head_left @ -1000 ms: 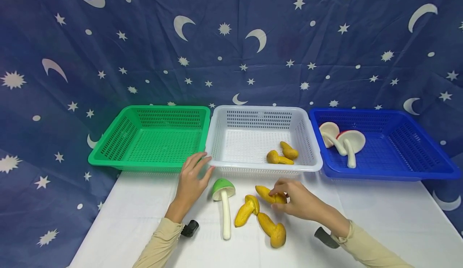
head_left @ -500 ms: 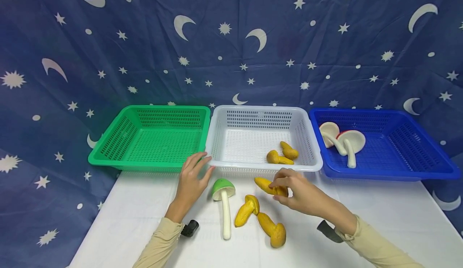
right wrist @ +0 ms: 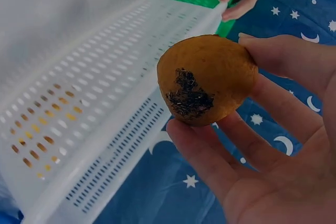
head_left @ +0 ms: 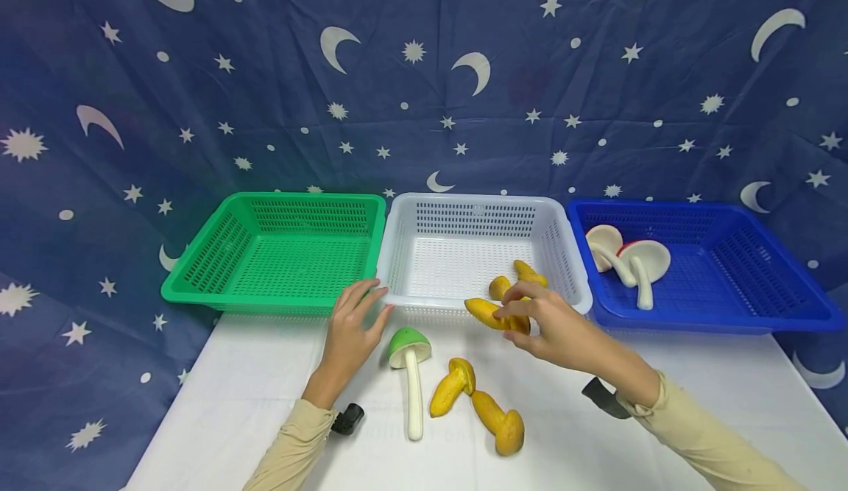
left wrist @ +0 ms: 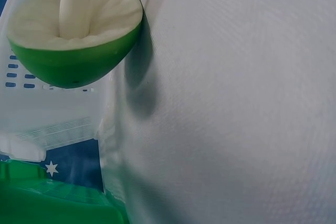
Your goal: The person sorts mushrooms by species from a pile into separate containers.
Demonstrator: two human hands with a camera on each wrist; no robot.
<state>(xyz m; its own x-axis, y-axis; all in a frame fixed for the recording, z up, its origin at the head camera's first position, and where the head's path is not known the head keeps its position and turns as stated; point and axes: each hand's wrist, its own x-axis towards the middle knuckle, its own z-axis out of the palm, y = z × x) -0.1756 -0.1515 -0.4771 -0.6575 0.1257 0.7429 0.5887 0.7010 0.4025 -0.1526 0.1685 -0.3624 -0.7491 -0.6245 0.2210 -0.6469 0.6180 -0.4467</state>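
My right hand (head_left: pixel 559 329) pinches a yellow toy mushroom (head_left: pixel 485 313) above the front rim of the white basket (head_left: pixel 417 302). In the right wrist view, the rounded end of this yellow mushroom (right wrist: pixel 205 72) bears a dark scuffed patch, with thumb and fingers around it. My left hand (head_left: pixel 351 333) holds the white basket's front-left corner, thumb and fingers on either side of it. Beside that hand lies a green-capped mushroom (head_left: pixel 414 388) with a long pale stem. Two more yellow mushrooms, one nearer the middle (head_left: pixel 453 386) and one closer to me (head_left: pixel 500 423), lie on the table.
Inside the white basket are yellow mushrooms (head_left: pixel 526 271), partly hidden by my right hand. A green basket (head_left: pixel 271 303) stands to its left. On the right, a blue basket (head_left: pixel 715 322) contains two red-capped mushrooms (head_left: pixel 645 263). A star-patterned cloth (head_left: pixel 424 145) hangs behind.
My right hand has lifted the yellow mushroom from the table and carried it away from me to the white basket's front rim. The left hand has stayed in place.
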